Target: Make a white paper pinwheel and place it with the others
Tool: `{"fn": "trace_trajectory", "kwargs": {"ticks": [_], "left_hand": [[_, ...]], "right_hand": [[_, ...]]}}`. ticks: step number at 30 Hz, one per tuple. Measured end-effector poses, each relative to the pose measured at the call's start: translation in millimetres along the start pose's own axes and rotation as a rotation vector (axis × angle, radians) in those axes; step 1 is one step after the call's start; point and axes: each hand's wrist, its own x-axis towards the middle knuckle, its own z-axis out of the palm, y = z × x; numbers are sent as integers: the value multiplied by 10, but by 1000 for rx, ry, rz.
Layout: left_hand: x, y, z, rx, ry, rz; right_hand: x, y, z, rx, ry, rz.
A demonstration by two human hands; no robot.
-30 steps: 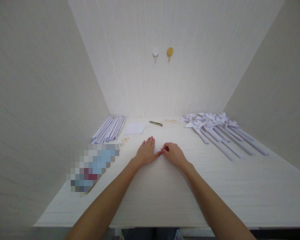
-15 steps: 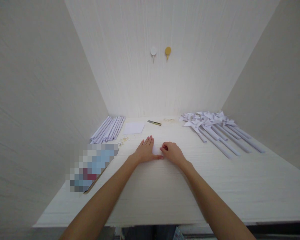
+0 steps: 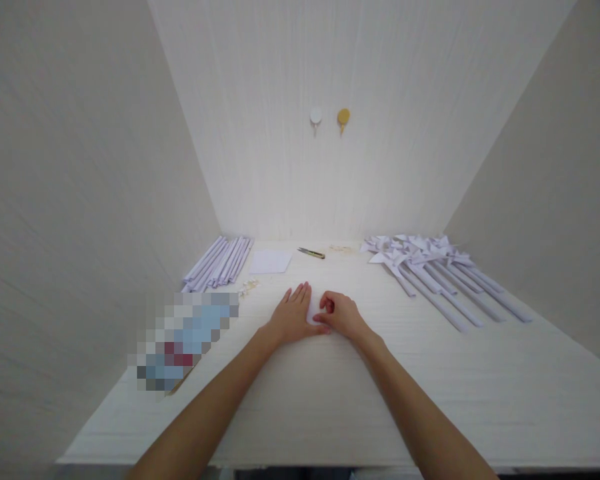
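A small white paper piece [image 3: 314, 308] is being pinned flat on the tabletop [image 3: 300, 400] at mid-centre, between both hands. The left hand [image 3: 293, 315] is being laid over it palm down, fingers extended and released, seemingly to keep it from shifting. The right hand [image 3: 343, 315] is being curled, its fingers pinching the paper's right edge, apparently to work a fold. The paper is showing as plain, thin and mostly hidden. Rolled paper sticks [image 3: 219, 262] are lying well apart at left, finished paper pinwheels [image 3: 430, 267] at right
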Motion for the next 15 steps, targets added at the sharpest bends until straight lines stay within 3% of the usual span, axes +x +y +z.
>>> {"fn": "trace_trajectory", "kwargs": {"ticks": [4, 8, 11, 15], "left_hand": [[-7, -8, 45, 3, 40, -9], [-2, -24, 80, 4, 84, -1], [-26, -12, 84, 5, 106, -17], [-99, 24, 68, 4, 108, -88]], "right_hand": [[-25, 6, -6, -51, -29, -136], [-129, -86, -75, -333, -81, -262], [-200, -182, -109, -481, -72, -265], [-246, -261, -82, -500, -48, -249]]}}
